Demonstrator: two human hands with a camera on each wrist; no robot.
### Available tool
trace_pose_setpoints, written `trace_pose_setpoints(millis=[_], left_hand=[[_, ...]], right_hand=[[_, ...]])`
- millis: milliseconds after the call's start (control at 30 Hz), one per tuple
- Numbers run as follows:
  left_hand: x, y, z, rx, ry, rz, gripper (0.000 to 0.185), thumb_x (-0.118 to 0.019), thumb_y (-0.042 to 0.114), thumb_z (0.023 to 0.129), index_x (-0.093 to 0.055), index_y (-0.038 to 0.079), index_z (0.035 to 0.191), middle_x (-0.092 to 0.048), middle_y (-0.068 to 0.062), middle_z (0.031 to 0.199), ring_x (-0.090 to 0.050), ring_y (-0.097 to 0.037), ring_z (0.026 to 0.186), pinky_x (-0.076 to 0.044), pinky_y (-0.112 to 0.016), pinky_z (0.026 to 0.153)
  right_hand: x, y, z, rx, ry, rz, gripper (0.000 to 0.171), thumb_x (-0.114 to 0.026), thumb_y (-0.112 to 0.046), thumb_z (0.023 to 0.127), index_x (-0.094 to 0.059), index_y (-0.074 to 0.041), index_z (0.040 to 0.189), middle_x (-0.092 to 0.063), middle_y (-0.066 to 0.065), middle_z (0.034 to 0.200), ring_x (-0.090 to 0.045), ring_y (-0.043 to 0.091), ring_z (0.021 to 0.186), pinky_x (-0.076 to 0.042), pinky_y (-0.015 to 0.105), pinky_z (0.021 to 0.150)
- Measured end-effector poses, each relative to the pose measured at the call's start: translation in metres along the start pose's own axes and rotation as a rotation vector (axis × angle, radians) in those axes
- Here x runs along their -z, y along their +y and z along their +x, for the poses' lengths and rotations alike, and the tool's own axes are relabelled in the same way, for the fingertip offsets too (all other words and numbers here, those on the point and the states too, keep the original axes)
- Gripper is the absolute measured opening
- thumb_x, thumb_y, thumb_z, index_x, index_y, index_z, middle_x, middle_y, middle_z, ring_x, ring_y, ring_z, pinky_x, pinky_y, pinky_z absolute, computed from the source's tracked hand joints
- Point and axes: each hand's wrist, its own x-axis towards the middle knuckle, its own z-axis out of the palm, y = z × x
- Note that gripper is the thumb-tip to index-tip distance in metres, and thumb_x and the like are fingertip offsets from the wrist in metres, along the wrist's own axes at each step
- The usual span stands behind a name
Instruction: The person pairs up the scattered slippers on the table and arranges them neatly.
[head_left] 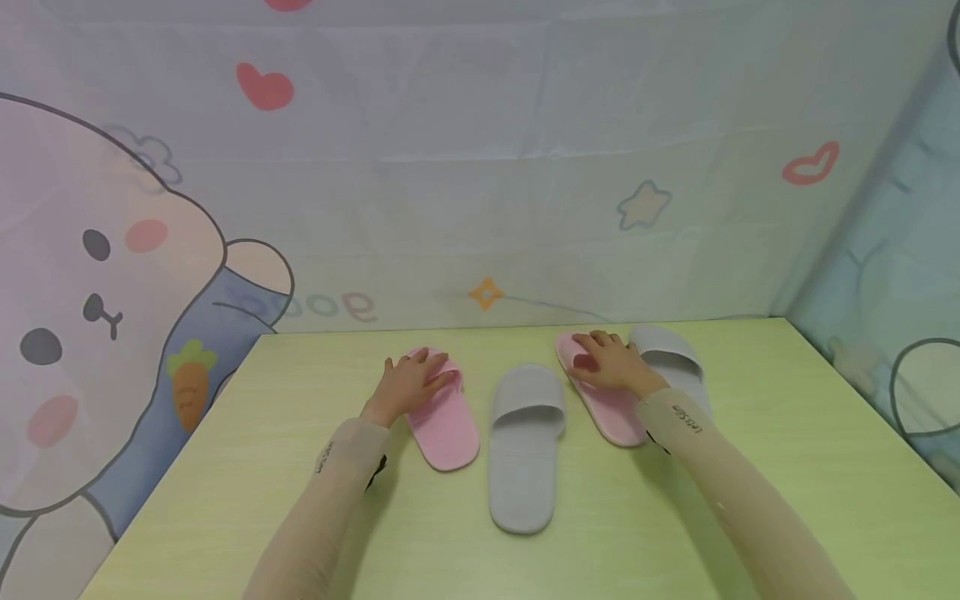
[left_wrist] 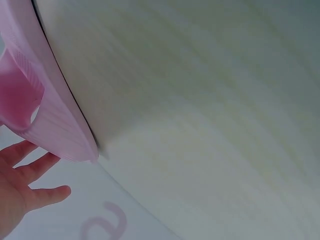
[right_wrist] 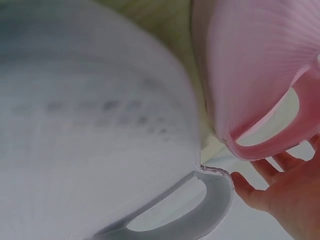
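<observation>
On the left, a pink slipper (head_left: 446,437) lies with its toe end away from me. My left hand (head_left: 407,386) rests over its strap, fingers spread and fairly straight in the left wrist view. A second pink slipper (head_left: 618,418) lies right of centre. Over its strap end is my right hand (head_left: 615,365); the right wrist view shows the extended fingers touching the strap (right_wrist: 265,150). Between the pink slippers lies a grey slipper (head_left: 523,475). Another grey slipper (head_left: 660,340) is right beside the right-hand pink one, partly hidden by my wrist.
All the slippers lie on a pale green-yellow table (head_left: 247,467). A printed cloth backdrop (head_left: 450,167) with hearts and a cartoon animal hangs behind the table's far edge. More printed cloth (head_left: 900,275) hangs along the right side.
</observation>
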Motion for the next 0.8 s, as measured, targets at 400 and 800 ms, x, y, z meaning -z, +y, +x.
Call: trace_pose_setpoints(millis=[400, 800], left_hand=[[0.004, 0.002, -0.006, -0.070, 0.062, 0.102, 0.035, -0.045, 0.045, 0.089, -0.054, 0.022, 0.114, -0.057, -0.012, 0.117, -0.050, -0.037, 0.094, -0.034, -0.063, 0.084], [0.005, 0.005, -0.012, -0.118, 0.050, 0.141, 0.031, -0.048, 0.043, 0.089, -0.055, 0.024, 0.112, -0.059, -0.011, 0.114, -0.052, -0.037, 0.093, -0.033, -0.065, 0.084]], right_hand=[[0.004, -0.002, -0.005, 0.030, 0.004, -0.006, 0.072, -0.061, -0.050, 0.077, -0.035, -0.014, 0.134, -0.036, 0.021, 0.134, -0.036, 0.042, 0.120, -0.021, 0.070, 0.092], [0.005, -0.001, -0.007, 0.065, 0.015, -0.023, 0.074, -0.062, -0.052, 0.074, -0.038, -0.013, 0.132, -0.040, 0.019, 0.133, -0.038, 0.043, 0.117, -0.022, 0.072, 0.089]])
